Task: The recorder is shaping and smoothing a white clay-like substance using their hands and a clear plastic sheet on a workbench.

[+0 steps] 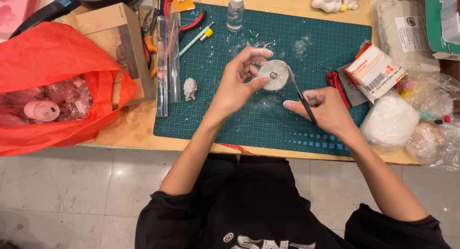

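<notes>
My left hand (238,81) pinches a flat grey clay disc (275,74) with a small dark hole in its middle, holding it above the green cutting mat (211,119). A red and white wire end pokes out near my fingertips. My right hand (325,107) grips small black-handled scissors (301,95), whose blades point up at the right edge of the disc. A small grey clay lump (190,89) lies on the mat to the left of my left hand.
A red plastic bag (57,86) and a cardboard box (115,38) sit at the left. Clear acrylic rods (163,62), pliers and a spray bottle (235,11) lie at the mat's top left. White clay packs (390,119) and wrapped packets crowd the right. White figurines (330,0) stand behind.
</notes>
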